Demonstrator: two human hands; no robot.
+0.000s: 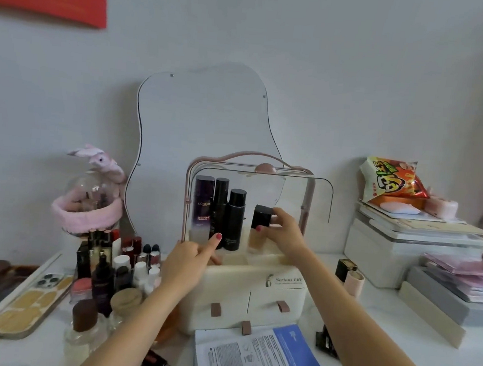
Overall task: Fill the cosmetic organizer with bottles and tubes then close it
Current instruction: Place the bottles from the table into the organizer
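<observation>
Two hands: both reach over the cream plastic cosmetic organizer (243,295) with its two front drawers, which stands mid-table.
Printed leaflet (252,360): white and blue, flat on the table just in front of the organizer.
Left hand (190,261): at the organizer's front left edge; forefinger stretched up and touching the foot of the tall black pump bottle (219,210), the other fingers curled under, holding nothing that shows.
Right hand (284,234): inside the upper compartment, thumb and fingers pinching the square black cap of the beige foundation bottle (260,227), which stands upright at the compartment's right.
Back row: purple L'Oréal bottle (203,205), the pump bottle and a shorter black bottle (235,218), upright, side by side at left.
Clear curved lid (306,193): raised open above the compartment.
Loose cosmetics (117,271): a crowd of bottles and lipsticks on the table, left of the organizer.
Wavy-edged mirror (205,116): behind, against the wall.
</observation>
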